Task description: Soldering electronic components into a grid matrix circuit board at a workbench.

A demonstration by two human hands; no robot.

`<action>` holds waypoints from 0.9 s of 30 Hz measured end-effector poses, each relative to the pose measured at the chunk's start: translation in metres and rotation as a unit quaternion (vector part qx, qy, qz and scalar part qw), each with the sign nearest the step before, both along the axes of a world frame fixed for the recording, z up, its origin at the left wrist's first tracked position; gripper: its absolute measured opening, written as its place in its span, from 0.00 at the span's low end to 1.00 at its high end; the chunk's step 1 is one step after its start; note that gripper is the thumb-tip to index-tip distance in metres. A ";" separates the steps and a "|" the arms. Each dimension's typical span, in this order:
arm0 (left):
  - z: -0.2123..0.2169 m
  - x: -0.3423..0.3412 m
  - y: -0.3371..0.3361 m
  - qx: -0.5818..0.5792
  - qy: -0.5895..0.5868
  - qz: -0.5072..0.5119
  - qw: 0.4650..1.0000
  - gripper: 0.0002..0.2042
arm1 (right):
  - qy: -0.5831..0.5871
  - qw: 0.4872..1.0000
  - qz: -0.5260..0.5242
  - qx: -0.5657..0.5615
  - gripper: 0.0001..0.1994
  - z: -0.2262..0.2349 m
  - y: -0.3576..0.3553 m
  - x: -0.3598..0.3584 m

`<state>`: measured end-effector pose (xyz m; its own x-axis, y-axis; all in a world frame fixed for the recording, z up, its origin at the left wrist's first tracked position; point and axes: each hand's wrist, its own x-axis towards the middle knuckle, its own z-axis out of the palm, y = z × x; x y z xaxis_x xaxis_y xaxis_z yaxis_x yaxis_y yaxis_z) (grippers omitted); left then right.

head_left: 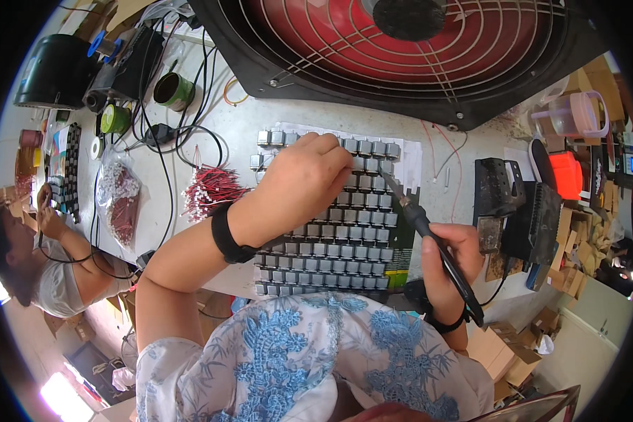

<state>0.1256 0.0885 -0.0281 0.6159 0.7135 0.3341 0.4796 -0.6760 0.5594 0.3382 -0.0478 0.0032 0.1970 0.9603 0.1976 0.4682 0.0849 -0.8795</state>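
Several rows of small silver metal components point(359, 233), like tiny motors, stand on a flat sheet in front of me. My left hand point(306, 172) reaches over the upper rows from the left. Its fingers are curled together above the components, and whatever they pinch is hidden. A black-handled soldering iron point(435, 237) is held pen-like in my right hand point(454, 261), to the right of the rows. The iron's tip points up and left, close to a component in the second row, near my left fingertips. Left of the rows lies a bundle of red wires point(212, 193) with small white connectors.
A large fan point(373, 91) with a metal grille fills the far edge. Black metal holders point(499, 186) and an orange-red bin point(566, 176) stand at right. A bag of wires point(118, 190), green can point(174, 93) and black cables lie left. Further left a co-worker point(56, 260) works.
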 end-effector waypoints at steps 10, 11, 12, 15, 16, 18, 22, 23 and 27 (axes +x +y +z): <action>-0.004 0.008 -0.001 0.018 -0.008 -0.017 1.000 0.07 | -0.004 1.000 0.007 -0.015 0.10 -0.009 0.001 -0.005; -0.004 0.008 -0.001 0.014 -0.005 -0.017 1.000 0.07 | -0.006 1.000 0.008 -0.017 0.10 -0.009 0.001 -0.006; -0.004 0.008 -0.001 0.014 -0.005 -0.017 1.000 0.07 | -0.009 1.000 0.009 -0.019 0.10 -0.009 0.001 -0.006; -0.007 0.009 0.000 0.018 -0.011 -0.022 1.000 0.07 | -0.009 1.000 0.016 -0.017 0.10 -0.011 0.001 -0.006; -0.008 0.009 0.000 0.016 -0.008 -0.022 1.000 0.07 | -0.009 1.000 0.016 -0.017 0.10 -0.010 0.002 -0.006; -0.010 0.009 -0.001 0.015 -0.005 -0.023 1.000 0.07 | -0.018 0.999 0.019 -0.026 0.10 -0.008 0.002 -0.007; -0.008 0.009 0.000 0.006 0.005 -0.023 1.000 0.06 | -0.017 0.999 0.016 -0.031 0.09 -0.005 0.002 -0.006; -0.006 0.008 0.000 0.007 0.003 -0.025 1.000 0.06 | -0.015 1.000 -0.002 -0.015 0.09 -0.004 0.001 -0.002; 0.007 0.000 0.008 0.017 -0.008 -0.007 1.000 0.07 | 0.028 0.998 -0.062 -0.003 0.10 0.001 -0.005 0.020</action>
